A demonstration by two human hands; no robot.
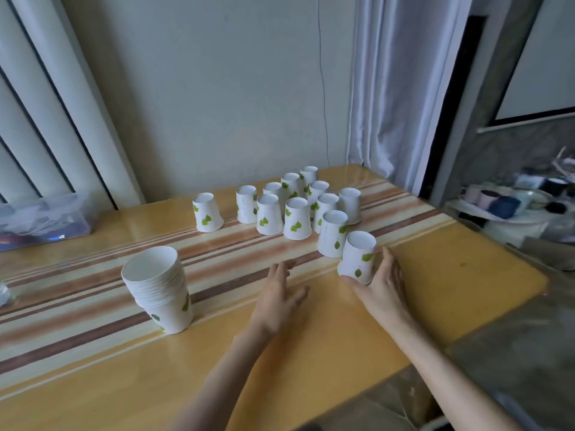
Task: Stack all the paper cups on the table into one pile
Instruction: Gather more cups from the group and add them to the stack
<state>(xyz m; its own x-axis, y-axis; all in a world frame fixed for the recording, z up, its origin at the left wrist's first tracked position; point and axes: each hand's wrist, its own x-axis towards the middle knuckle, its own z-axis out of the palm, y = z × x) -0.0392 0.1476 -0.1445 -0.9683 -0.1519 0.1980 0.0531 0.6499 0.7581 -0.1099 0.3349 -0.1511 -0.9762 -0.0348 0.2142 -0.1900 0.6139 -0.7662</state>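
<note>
My right hand (pixel 384 276) curls around the nearest upside-down white paper cup with green leaves (pixel 357 258), standing base-up at the table's right; my left hand (pixel 281 292) lies flat, fingers loosely spread; the mouth-up nested pile of white cups (pixel 158 287) waits far left.

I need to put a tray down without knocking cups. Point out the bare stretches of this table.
Free: the near yellow wooden tabletop in front of the pile of nested white paper cups, and the far-left stretch between the clear plastic box and the leftmost upside-down cup. Crowded: the upside-down cup cluster far right.
</note>
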